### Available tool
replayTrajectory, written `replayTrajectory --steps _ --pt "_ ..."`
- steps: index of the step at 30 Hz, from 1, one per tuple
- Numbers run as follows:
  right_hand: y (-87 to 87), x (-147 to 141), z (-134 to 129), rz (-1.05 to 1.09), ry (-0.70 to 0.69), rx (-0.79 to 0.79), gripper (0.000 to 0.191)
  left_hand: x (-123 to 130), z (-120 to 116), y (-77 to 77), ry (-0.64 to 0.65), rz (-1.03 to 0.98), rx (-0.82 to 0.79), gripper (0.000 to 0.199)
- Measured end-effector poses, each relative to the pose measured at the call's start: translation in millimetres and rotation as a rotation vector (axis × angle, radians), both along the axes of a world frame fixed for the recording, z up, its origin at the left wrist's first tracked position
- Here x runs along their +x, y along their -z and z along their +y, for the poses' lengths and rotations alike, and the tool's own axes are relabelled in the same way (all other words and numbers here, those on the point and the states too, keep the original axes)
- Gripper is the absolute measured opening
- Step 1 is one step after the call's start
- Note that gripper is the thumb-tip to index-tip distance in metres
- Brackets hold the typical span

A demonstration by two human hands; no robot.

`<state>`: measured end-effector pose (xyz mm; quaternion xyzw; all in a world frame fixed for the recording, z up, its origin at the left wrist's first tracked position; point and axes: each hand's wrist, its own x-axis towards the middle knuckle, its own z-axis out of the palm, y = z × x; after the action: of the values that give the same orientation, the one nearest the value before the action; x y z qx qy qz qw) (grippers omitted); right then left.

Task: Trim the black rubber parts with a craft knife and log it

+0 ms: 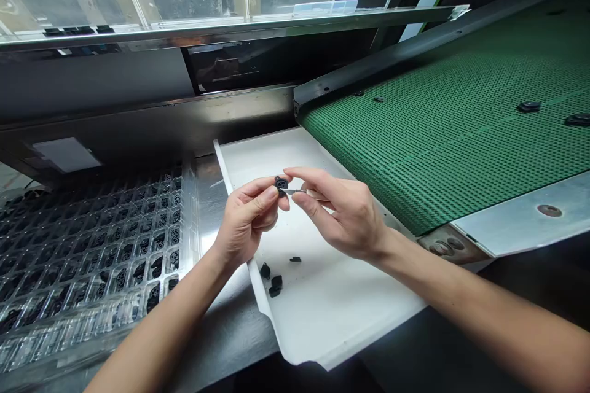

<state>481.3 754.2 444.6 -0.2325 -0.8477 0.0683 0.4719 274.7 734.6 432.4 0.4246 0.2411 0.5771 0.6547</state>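
Between the thumb and fingers of my left hand is a small round black part with openings in its face. My right hand pinches a thin metal blade, perhaps a small knife, whose tip meets the black part. Both hands are over a white tray. Below them on the tray lie several loose black pieces, one of them a small flat piece. The blade's handle is mostly hidden by my right fingers.
At the left, a clear compartment tray holds many black parts. A green conveyor belt slopes up on the right, carrying several black parts. A metal ledge and window panes run along the back.
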Motion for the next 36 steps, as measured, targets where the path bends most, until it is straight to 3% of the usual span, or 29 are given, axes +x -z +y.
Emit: replayTrajectory --steps 9,20,26,29,32,34,36 --pt "0.4 0 3 -0.001 0.042 0.065 0.022 0 0 -0.9 0.015 0.006 -0.012 0.035" --pt "0.9 2 5 0.094 0.035 -0.081 0.028 2 0 -4.6 0.015 -0.003 -0.017 0.038" --pt "-3.9 1 4 0.123 0.048 -0.047 0.028 3 0 -5.0 0.027 0.025 -0.032 0.041" --pt "-25.7 8 -9 0.054 0.041 0.028 0.025 4 0 -4.0 0.045 0.057 -0.017 0.046" --pt "-68.3 29 -13 -0.132 0.094 0.197 0.020 5 0 -2.6 0.055 0.088 0.002 0.048" --pt "-102.2 51 7 -0.219 0.185 0.254 0.014 5 0 -1.1 0.062 0.118 0.024 0.049" --pt "-131.8 77 48 -0.283 0.311 0.196 0.010 6 0 0.9 0.072 0.147 0.044 0.049"
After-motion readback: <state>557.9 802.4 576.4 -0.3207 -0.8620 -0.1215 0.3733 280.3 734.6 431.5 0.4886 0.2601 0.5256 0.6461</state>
